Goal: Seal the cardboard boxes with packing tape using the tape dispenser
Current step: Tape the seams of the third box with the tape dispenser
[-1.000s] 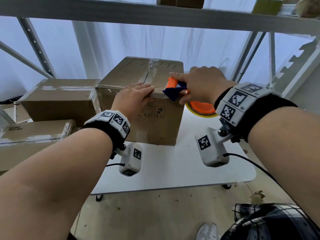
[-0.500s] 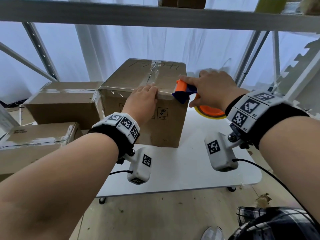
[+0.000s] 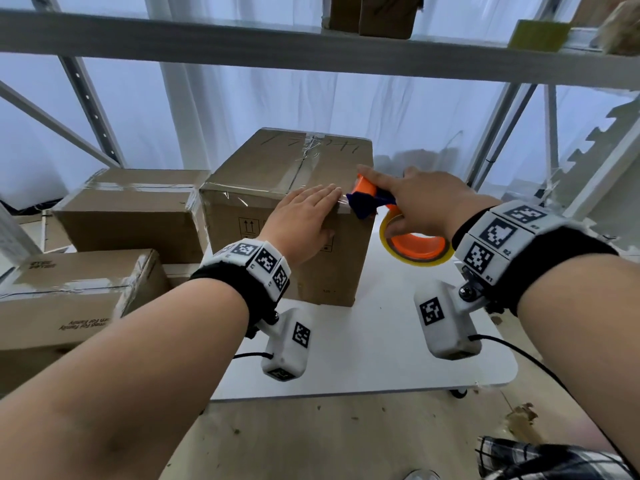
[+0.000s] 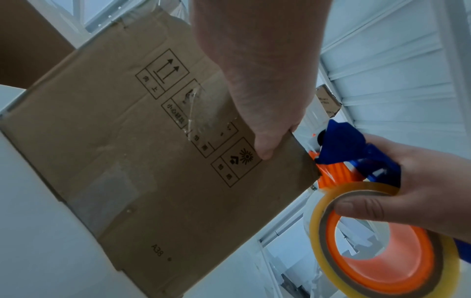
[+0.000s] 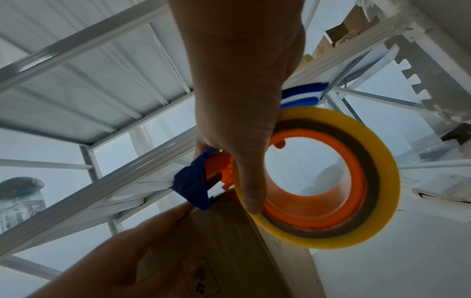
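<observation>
A brown cardboard box (image 3: pixel 252 174) stands on the white table (image 3: pixel 381 358), with clear tape along its top seam and near top edge. My left hand (image 3: pixel 304 220) lies flat over the box's near top edge, fingers straight, thumb down the front face (image 4: pixel 265 149). My right hand (image 3: pixel 415 202) grips the orange and blue tape dispenser (image 3: pixel 369 202), whose blue head sits at the box's near right top corner. Its yellow tape roll (image 3: pixel 415 247) hangs beside the box's right side (image 5: pixel 331 201). The thumb presses the roll (image 4: pixel 362 209).
More taped cardboard boxes (image 3: pixel 131 209) are stacked left of the table, one nearer (image 3: pixel 69 292). A metal shelf (image 3: pixel 311 46) runs overhead with small boxes on it. Slanted rack posts (image 3: pixel 502 133) rise behind at the right. Bare table surface lies in front of the box.
The dispenser has slid rightward along the box's near top edge to the right corner. My left hand followed it to the right along that edge.
</observation>
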`<state>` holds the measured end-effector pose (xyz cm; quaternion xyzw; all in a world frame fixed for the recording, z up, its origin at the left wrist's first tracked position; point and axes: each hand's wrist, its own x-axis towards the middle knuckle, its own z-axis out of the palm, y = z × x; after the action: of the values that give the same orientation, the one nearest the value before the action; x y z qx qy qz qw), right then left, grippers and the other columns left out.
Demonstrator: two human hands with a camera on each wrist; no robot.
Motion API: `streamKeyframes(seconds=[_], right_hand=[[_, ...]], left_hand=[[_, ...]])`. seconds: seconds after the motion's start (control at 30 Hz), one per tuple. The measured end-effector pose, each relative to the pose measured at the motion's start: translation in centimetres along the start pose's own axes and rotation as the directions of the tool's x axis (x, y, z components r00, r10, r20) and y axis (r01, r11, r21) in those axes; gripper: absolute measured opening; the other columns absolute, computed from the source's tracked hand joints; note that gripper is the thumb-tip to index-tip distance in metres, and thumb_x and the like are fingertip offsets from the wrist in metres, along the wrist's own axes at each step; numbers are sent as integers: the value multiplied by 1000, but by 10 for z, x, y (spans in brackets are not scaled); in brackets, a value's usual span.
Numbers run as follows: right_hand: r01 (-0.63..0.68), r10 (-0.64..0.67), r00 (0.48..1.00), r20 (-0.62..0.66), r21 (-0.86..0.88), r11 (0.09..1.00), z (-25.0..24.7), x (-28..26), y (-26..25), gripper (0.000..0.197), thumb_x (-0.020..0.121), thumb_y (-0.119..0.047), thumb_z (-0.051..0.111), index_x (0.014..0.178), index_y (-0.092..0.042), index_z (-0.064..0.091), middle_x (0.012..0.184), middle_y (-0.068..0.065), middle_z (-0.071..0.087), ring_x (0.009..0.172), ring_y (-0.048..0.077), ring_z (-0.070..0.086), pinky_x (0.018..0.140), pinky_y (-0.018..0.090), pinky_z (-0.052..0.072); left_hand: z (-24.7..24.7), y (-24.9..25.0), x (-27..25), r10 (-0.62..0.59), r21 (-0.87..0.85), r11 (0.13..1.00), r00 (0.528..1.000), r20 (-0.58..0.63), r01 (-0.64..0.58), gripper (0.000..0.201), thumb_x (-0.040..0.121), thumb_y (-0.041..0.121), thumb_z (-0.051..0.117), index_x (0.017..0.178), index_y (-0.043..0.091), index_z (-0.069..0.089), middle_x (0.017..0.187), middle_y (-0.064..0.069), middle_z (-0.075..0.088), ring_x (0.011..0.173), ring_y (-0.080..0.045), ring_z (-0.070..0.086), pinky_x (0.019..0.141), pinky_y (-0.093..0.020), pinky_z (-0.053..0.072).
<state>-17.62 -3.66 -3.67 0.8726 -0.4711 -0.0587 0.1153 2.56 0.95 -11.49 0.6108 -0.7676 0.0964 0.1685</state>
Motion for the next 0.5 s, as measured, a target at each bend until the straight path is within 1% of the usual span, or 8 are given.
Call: streamKeyframes(seconds=[0.1, 0.17, 0.23, 0.3, 0.4, 0.43, 0.5], right_hand=[[19, -18, 1000, -14, 30, 999, -1, 0, 4, 98, 84, -50, 63, 143, -53, -15, 107, 8, 44, 81, 23, 49, 75, 38, 51], [36, -37, 997, -64, -14, 999, -4, 1, 5, 93, 86, -47, 59, 144, -52, -13, 112, 9, 44, 92, 27, 51, 77, 38, 48], [59, -71, 990, -122, -100, 993, -8, 2, 5, 89, 87, -47, 56, 146, -49, -9, 116, 12, 47, 102, 31, 52, 81, 40, 45], [70, -94, 985, -148, -162, 984, -11, 3, 7, 86, 88, -47, 54, 147, -48, -7, 114, 14, 50, 101, 32, 53, 83, 40, 44], [95, -119, 983, -141, -163, 982, -9, 1, 11, 85, 87, -47, 55, 147, -49, -6, 112, 14, 51, 101, 33, 53, 85, 41, 44], [95, -118, 984, -134, -168, 981, -7, -1, 16, 86, 87, -46, 56, 147, -49, -6, 112, 13, 50, 101, 33, 53, 84, 41, 45], [57, -78, 990, -115, -182, 982, -2, -11, 31, 84, 87, -45, 56, 147, -49, -4, 114, 12, 50, 102, 33, 53, 80, 39, 43]], left_hand=[[-2, 1, 1, 4, -3, 1000, 1000, -12, -4, 61, 98, 29, 45, 151, 23, 16, 158, 6, 19, 145, -10, 14, 119, -29, 4], [-3, 1, 1, -5, 0, 1000, 999, -36, 5, 59, 98, 26, 44, 151, 23, 19, 157, 5, 22, 145, -10, 16, 119, -29, 6], [0, 3, 1, -18, 15, 1000, 997, -73, 19, 57, 98, 25, 44, 150, 23, 21, 156, 5, 25, 144, -10, 19, 119, -30, 8], [2, 6, 1, -20, 30, 999, 995, -98, 23, 56, 98, 26, 44, 150, 22, 24, 155, 4, 28, 143, -11, 22, 119, -29, 10], [2, 6, -1, -29, 30, 999, 995, -95, 32, 56, 97, 27, 46, 149, 21, 26, 154, 3, 30, 143, -12, 24, 118, -29, 9], [1, 6, -1, -33, 29, 999, 995, -96, 36, 56, 97, 27, 46, 149, 22, 26, 154, 3, 30, 143, -12, 24, 118, -30, 9], [1, 8, 0, -43, 19, 999, 995, -90, 45, 56, 96, 29, 45, 149, 22, 27, 154, 4, 30, 142, -12, 24, 118, -31, 9]])
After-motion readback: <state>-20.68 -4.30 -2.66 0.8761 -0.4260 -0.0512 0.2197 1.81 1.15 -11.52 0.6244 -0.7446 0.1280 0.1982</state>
